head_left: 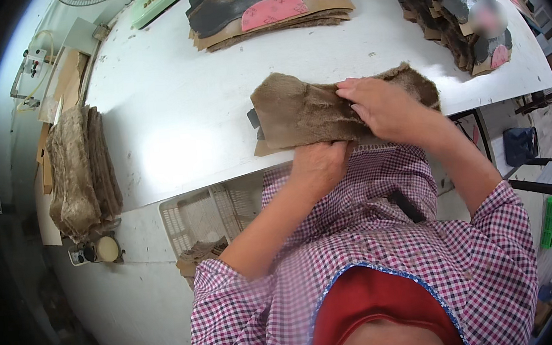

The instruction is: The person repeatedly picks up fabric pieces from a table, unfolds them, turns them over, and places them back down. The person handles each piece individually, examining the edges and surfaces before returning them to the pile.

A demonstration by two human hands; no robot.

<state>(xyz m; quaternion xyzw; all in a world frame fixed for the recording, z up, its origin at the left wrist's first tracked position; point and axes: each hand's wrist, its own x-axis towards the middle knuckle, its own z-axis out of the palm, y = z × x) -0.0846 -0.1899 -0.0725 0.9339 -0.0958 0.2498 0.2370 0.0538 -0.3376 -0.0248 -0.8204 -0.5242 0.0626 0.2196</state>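
A brown fur piece [297,109] lies near the front edge of the white table, with tan backing and a dark strip showing at its left end. My left hand [324,165] grips the near edge of this piece, its fingertips partly hidden by the fur. On top of the fur, right of the middle, rests my right hand [381,106]. Its fingers are stretched out and lie flat against the pile, pointing left.
A stack of fur pieces [78,168] hangs over the table's left edge. Layered dark and tan pieces with a pink patch [273,12] lie at the back, beside a green scale [157,1]. More pieces [439,17] run along the right. A white basket [195,221] stands below.
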